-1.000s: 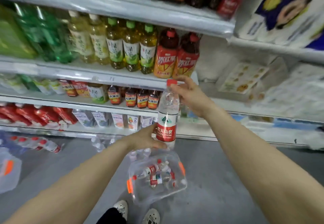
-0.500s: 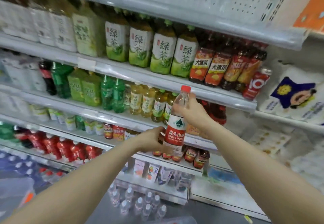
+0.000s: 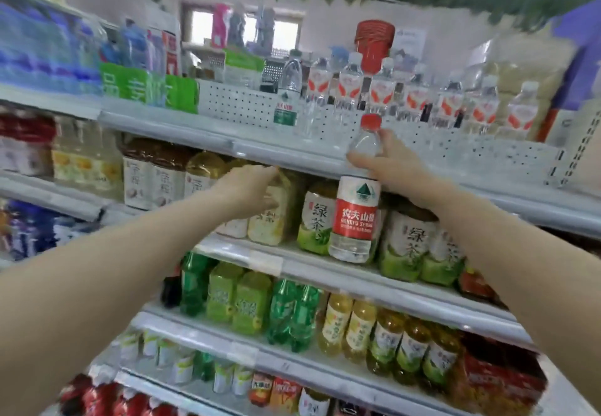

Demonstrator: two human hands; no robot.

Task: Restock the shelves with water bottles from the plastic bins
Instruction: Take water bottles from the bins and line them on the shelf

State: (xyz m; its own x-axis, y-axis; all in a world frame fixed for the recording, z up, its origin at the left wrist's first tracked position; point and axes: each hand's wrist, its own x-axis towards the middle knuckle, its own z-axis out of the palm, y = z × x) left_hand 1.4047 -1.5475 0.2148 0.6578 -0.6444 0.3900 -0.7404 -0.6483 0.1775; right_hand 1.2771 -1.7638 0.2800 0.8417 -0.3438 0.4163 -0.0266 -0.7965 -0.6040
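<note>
Our right hand (image 3: 395, 163) has its grip clamped on the neck of a clear, smooth plastic water bottle (image 3: 354, 207) with red cap and red label, held upright before the green-tea row. Our left hand (image 3: 248, 192) hangs free beside it, fingers relaxed and apart, holding nothing. Beyond, the top shelf (image 3: 227, 140) shows a rounded front edge and a perforated white fence (image 3: 240, 104); open room lies left of its standing water bottles (image 3: 383, 90).
</note>
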